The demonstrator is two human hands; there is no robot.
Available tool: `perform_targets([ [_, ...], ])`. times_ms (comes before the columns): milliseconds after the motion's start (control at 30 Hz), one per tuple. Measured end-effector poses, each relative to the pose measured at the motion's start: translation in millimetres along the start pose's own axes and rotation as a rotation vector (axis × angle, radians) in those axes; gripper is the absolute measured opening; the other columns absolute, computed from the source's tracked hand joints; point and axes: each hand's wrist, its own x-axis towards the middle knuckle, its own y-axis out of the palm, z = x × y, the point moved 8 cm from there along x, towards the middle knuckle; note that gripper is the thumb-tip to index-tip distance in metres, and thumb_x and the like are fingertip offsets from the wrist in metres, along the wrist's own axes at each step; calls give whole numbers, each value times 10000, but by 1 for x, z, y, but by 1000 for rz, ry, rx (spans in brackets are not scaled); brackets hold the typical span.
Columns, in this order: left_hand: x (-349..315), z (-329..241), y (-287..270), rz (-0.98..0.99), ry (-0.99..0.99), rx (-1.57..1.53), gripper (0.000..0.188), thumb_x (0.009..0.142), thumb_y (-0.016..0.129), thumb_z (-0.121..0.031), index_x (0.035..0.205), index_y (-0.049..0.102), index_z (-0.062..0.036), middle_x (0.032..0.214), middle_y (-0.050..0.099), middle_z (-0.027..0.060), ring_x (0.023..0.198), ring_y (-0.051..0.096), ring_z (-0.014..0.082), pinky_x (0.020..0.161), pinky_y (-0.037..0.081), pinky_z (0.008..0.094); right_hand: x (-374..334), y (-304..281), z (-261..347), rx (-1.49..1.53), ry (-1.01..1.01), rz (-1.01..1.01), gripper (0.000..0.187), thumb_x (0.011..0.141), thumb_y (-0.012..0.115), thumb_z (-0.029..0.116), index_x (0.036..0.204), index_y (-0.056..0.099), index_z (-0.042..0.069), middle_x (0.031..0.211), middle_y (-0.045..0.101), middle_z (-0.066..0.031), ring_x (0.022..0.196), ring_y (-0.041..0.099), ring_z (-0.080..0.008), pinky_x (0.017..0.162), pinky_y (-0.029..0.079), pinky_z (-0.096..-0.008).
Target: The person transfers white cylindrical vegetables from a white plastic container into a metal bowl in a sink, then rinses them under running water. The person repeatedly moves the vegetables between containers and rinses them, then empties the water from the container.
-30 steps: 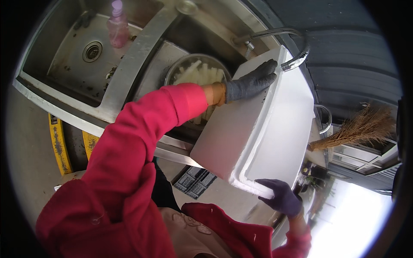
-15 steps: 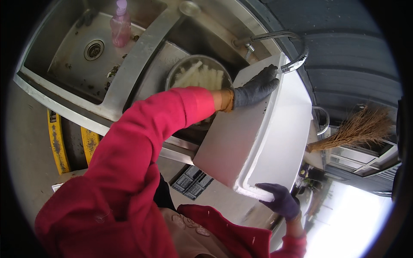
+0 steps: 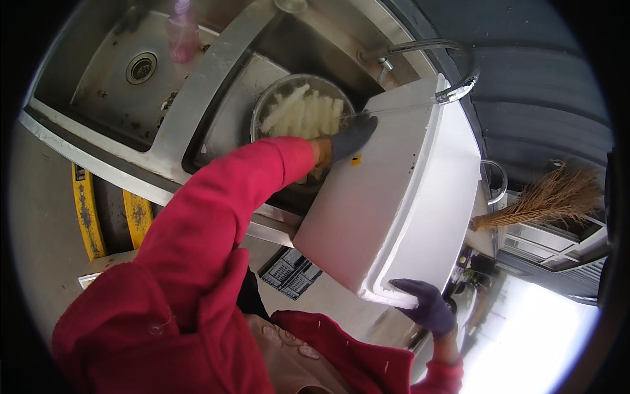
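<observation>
A white foam box (image 3: 367, 197) with a thick rim leans tilted across the right part of the metal sink. My left hand (image 3: 354, 139), in a dark grey glove, lies with fingers stretched out against the box's side, next to a small orange mark. Beside that hand, a round metal bowl (image 3: 254, 118) holds pale, stick-like pieces in the basin. My right hand (image 3: 426, 307), in a dark purple glove, grips the near corner of the box's rim, with its fingers partly hidden. From the curved faucet (image 3: 453, 94), a thin stream runs toward my left hand.
In the left basin (image 3: 98, 98) stand a pink bottle (image 3: 182, 36) and a drain (image 3: 141, 67), with dark scraps around. A straw broom (image 3: 551, 197) leans at the right by the wall. Yellow bars (image 3: 85, 210) are below the sink's left side.
My left hand has slid from near the box's rim and faucet down the side toward the bowl, uncovering the orange mark. The right hand keeps its hold.
</observation>
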Motion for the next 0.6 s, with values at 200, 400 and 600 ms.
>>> perform_targets([
  [200,37,-126,55,29,573,110,624,969,438,-473,1388,406,-11,1490,311,246,1392,270,373,1116,288,420,-3,10,-11,145,37,-39,486,757,742,13,1224,613,46,1177,653,-165,1072,642,-323,914,523,-361],
  [400,-76,-141,64,125,675,182,708,1009,391,-459,1525,159,-32,1578,135,231,1483,39,349,1199,40,440,-2,10,-6,103,9,-80,491,760,744,17,1231,607,47,1171,655,-175,1062,648,-325,907,529,-359],
  [600,-79,-139,48,194,550,119,724,1014,352,-518,1533,165,-50,1594,142,159,1485,86,260,1195,80,361,17,-6,18,-29,72,-114,492,768,754,49,1234,596,41,1100,672,-187,989,673,-329,844,543,-364],
])
